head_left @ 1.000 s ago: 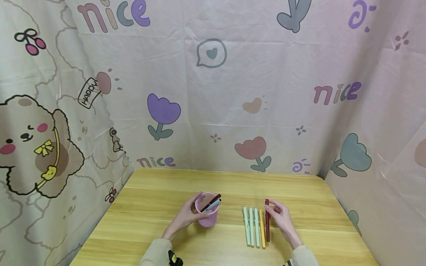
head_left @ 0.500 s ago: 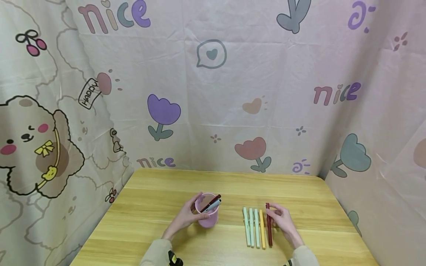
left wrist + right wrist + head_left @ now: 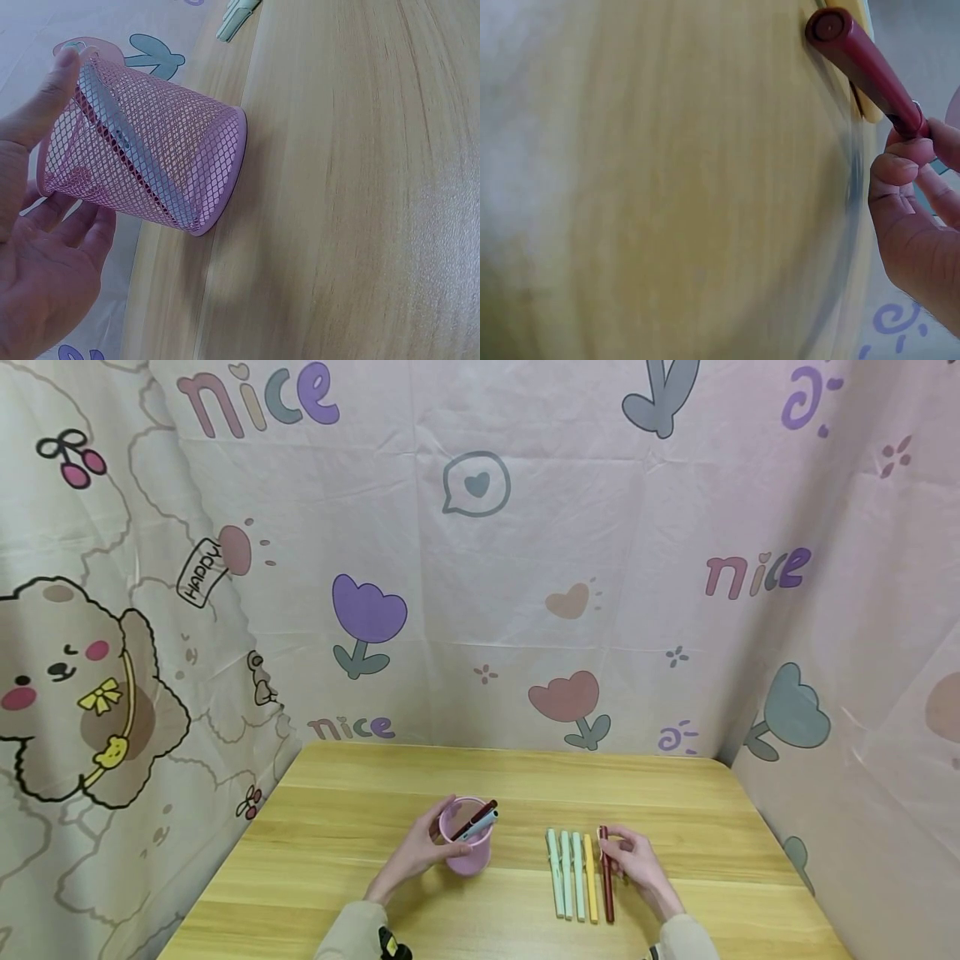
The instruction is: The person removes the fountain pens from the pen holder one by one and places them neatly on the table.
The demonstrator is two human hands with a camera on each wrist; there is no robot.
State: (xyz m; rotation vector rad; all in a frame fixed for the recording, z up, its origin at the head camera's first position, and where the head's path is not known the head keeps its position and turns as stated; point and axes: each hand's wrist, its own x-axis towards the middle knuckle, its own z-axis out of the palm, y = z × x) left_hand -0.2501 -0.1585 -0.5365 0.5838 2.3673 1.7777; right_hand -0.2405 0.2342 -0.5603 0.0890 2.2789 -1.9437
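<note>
My left hand [image 3: 420,847] grips the pink mesh cup [image 3: 469,862] near its rim, thumb on the near side and fingers curled round the opposite side. The cup is located left of centre on the wood-grain tabletop [image 3: 337,802]; whether its base is in full contact with the surface, I cannot tell. Two pens lean inside the cup, side by side: a dark red pen [image 3: 487,808] and a pale blue pen [image 3: 483,823]. Their upper ends project past the rim toward the right; in the left wrist view, their lengths run diagonally behind the mesh.

My right hand [image 3: 636,860] pinches the red pen [image 3: 608,895] at its far end, between thumb and fingers. The free end of this pen points back toward me. I cannot tell whether it touches the tabletop.

Immediately left of the red pen, and apart from it, lies the yellow pen [image 3: 592,887]. Left of that, three light green pens [image 3: 567,885] lie in a row, lengthwise away from me and nearly parallel. Behind the tabletop hangs a printed fabric backdrop [image 3: 480,585] with flowers and lettering. Beige sleeves [image 3: 354,930] cover both forearms.
</note>
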